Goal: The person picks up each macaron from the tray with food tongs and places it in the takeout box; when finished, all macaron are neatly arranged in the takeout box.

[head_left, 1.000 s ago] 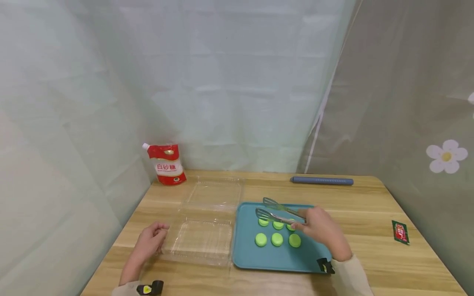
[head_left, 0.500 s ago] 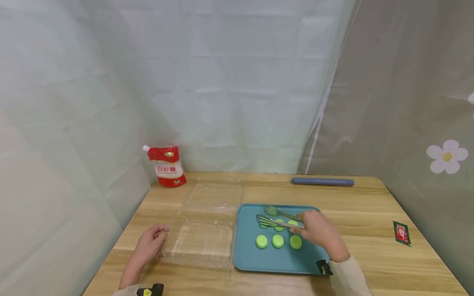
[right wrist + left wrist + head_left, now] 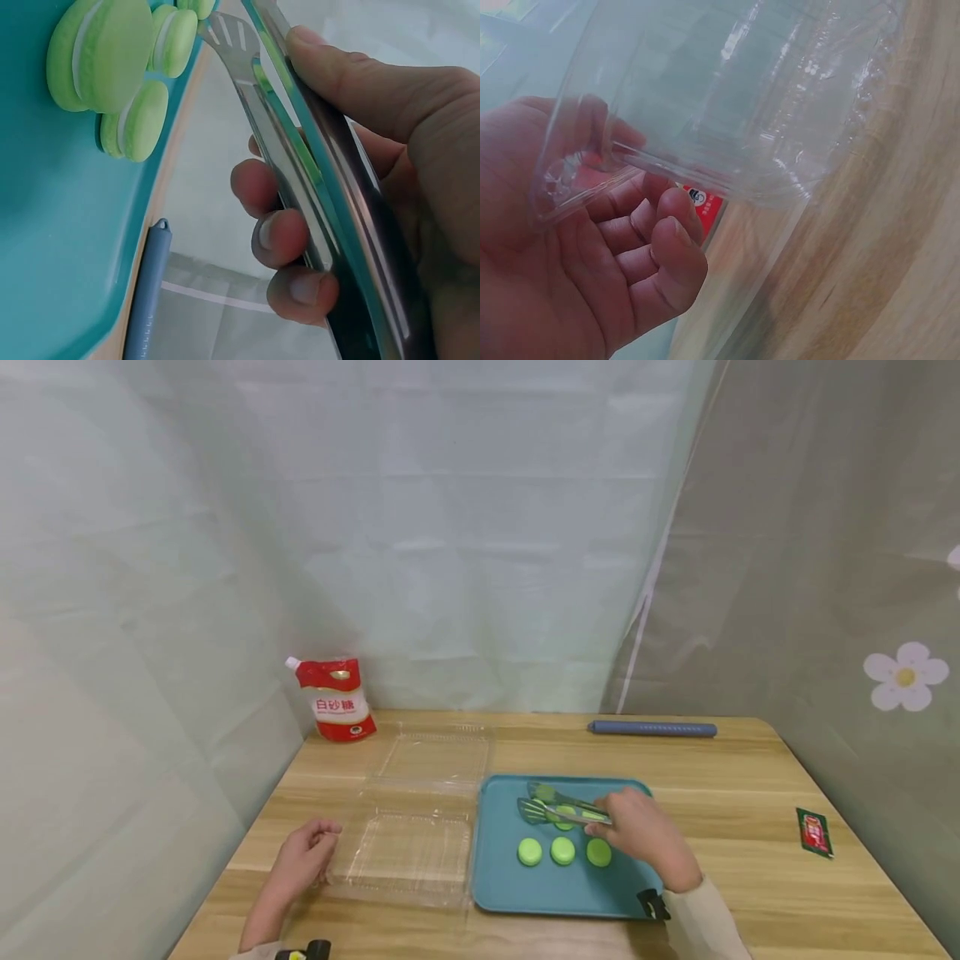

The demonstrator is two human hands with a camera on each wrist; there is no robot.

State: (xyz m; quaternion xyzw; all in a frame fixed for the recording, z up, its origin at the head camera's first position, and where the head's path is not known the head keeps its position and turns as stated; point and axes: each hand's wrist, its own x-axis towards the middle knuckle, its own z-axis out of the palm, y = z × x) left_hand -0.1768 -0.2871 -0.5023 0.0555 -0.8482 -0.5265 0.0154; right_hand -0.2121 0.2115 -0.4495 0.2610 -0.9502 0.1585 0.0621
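My left hand (image 3: 302, 856) is at the left edge of a clear plastic clamshell box (image 3: 411, 852), which lies with its lid (image 3: 435, 756) laid back. In the left wrist view the corner of the box (image 3: 727, 105) sits between thumb and curled fingers. My right hand (image 3: 641, 831) grips metal tongs (image 3: 345, 180), thumb on one arm and fingers round the other. The slotted tong ends reach over the back-left green macaron. Several macarons (image 3: 562, 851) stand in two rows on a blue tray (image 3: 566, 895); the tongs and right hand partly hide the back row.
A red and white pouch (image 3: 341, 706) stands at the table's back left corner. Behind the tray lies a blue stick-like object (image 3: 652, 728). A small green and red packet (image 3: 813, 832) is on the right of the wooden table (image 3: 735, 777). Cloth curtains hang behind.
The right hand has lowered the tongs to the back row of macarons, and their arms have drawn closer together. The left hand stays at the box edge.
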